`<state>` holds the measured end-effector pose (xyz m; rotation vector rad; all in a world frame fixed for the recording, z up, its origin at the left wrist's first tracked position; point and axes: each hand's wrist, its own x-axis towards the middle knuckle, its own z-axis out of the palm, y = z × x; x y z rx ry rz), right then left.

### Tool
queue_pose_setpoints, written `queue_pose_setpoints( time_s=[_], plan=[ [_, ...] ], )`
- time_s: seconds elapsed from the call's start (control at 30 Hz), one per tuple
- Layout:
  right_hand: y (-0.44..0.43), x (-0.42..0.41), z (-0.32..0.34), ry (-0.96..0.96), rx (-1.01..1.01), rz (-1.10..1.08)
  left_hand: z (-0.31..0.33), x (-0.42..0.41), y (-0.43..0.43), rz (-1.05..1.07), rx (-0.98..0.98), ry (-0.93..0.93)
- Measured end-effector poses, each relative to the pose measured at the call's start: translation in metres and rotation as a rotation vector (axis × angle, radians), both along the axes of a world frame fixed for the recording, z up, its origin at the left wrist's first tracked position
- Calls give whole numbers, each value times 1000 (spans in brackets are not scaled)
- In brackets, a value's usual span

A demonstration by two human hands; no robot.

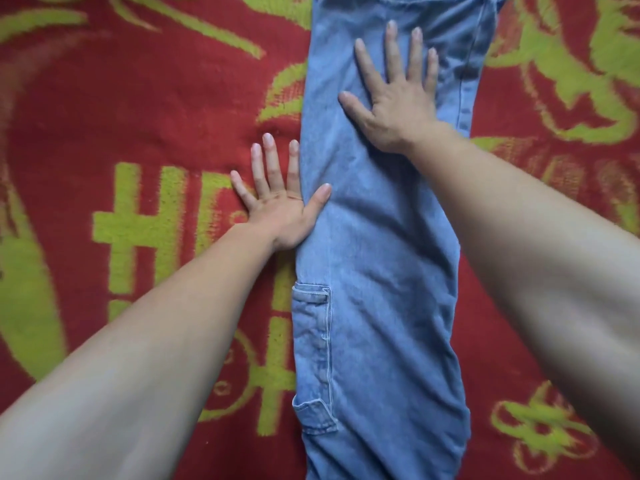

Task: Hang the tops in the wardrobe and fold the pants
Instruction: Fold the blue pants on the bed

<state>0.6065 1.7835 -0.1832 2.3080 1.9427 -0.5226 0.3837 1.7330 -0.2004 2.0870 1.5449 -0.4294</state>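
**A:** Where do the pants lie at this step?

**B:** The jeans (pixel 377 237) lie lengthwise on the red and green blanket (pixel 138 116). As far as we can judge, one leg is stacked on the other. The side pocket (pixel 311 358) sits at the near left edge. We cannot tell which end holds the waistband.

**A:** How do we place the hands?

**B:** The right hand (pixel 398 105) lies flat on the denim toward the far end, fingers straight and spread. The left hand (pixel 280 209) lies flat on the blanket just beside the left edge, fingers straight and slightly apart. Its thumb (pixel 320 199) rests on the cloth. Neither hand pinches anything.

**A:** What makes the smoothing good?

**B:** In our judgement, we stroke from the middle outward with flat palms, so creases leave at the edges. We square the left edge against the left hand before we fold. Denim is stiff, so a wrinkle trapped near the pocket will likely set into the fold.
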Motion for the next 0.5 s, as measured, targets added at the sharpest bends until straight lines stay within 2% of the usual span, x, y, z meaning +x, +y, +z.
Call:
queue_pose_setpoints(
  time_s=[0.07,0.1,0.17,0.23,0.3,0.33,0.4,0.47,0.5],
  plan=[
    [-6,5,8,64,133,-79,2,0,-1,-1,-11,8],
    [-10,8,13,59,260,-184,1,0,-1,-4,-14,10],
    [-11,18,22,10,503,-577,1,1,0,-5,-20,16],
    [-1,37,33,97,488,-967,3,1,1,-7,-23,23],
    [7,57,40,229,308,-1135,4,1,0,-9,-26,26],
    [7,64,44,237,261,-1113,4,1,0,-7,-29,24],
    [4,69,51,223,410,-927,4,1,0,-7,-29,25],
    [1,63,58,449,681,-727,6,1,1,-9,-35,30],
    [0,60,59,580,739,-676,6,1,1,-9,-40,30]
  ],
)
